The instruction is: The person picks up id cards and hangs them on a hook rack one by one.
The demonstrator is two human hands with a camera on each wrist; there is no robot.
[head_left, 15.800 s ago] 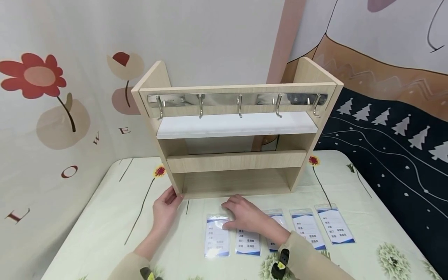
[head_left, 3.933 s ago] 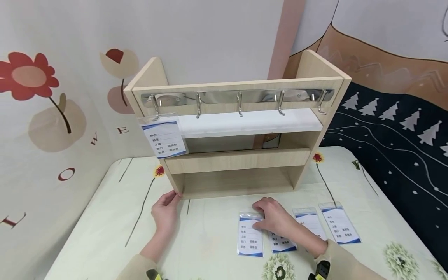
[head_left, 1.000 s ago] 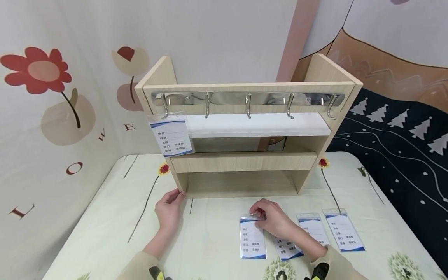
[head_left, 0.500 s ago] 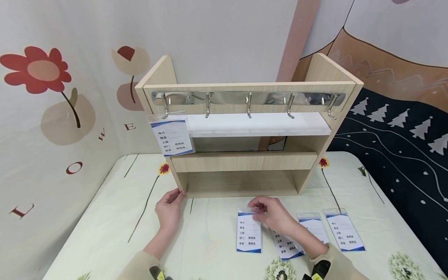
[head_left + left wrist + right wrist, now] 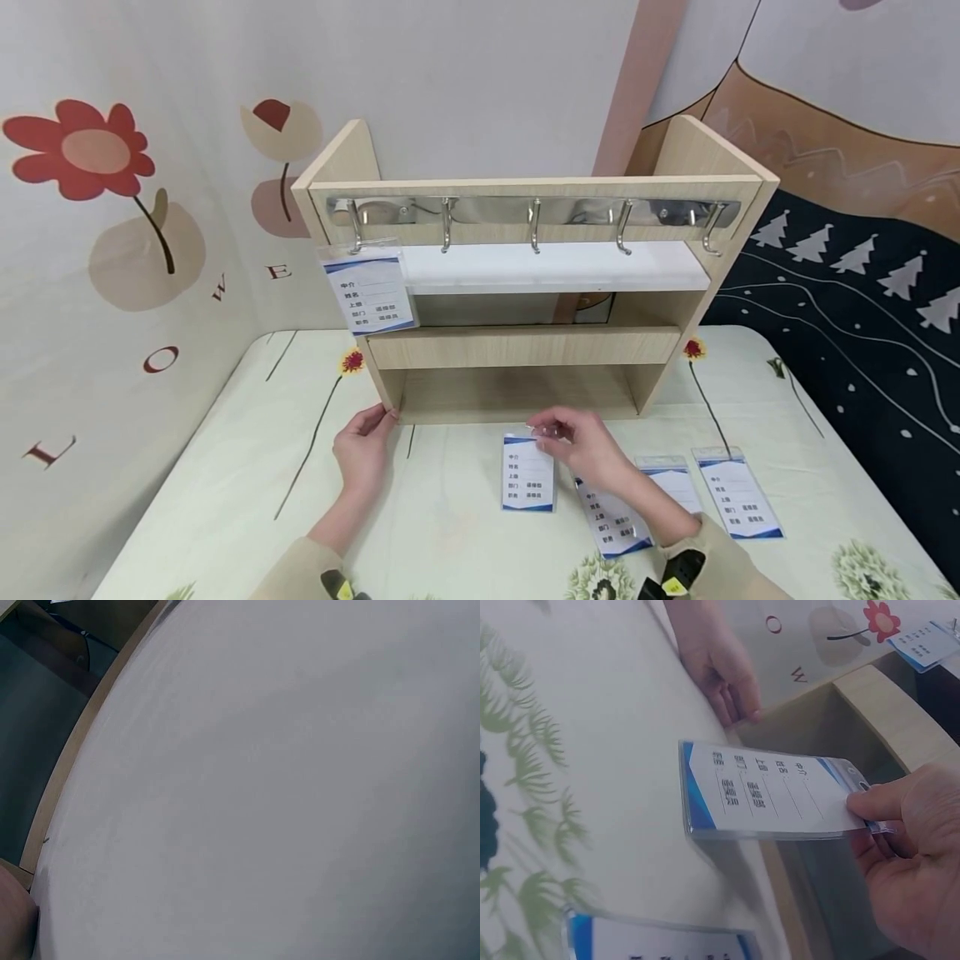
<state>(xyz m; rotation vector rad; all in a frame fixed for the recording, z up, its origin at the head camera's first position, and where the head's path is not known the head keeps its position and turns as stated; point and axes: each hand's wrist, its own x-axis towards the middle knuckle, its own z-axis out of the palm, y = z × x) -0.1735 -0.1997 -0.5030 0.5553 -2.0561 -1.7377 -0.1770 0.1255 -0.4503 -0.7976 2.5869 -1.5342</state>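
My right hand (image 5: 581,446) pinches the clear top edge of an ID badge (image 5: 528,475) between thumb and fingers. In the right wrist view the badge (image 5: 761,791) is lifted off the cloth, its printed face showing, with the thumb over its slot end. At the lower left front corner of the wooden shelf (image 5: 517,348), my left hand (image 5: 362,450) grips the side panel's foot with curled fingers. Another badge (image 5: 370,292) hangs from the leftmost hook (image 5: 354,225). The left wrist view holds mostly white cloth and a sliver of hand.
Three more badges lie on the flowered tablecloth (image 5: 442,550): one tilted badge (image 5: 617,521), a badge (image 5: 675,483) partly behind the right forearm, and a badge (image 5: 742,493) at the right. The metal hook rail (image 5: 487,210) spans the shelf front, with bare hooks right of the hung badge.
Long before, all badges lay on the table; one now hangs on the leftmost hook. Over the last second, my right hand has raised another badge off the cloth toward the shelf. My left hand stays put.
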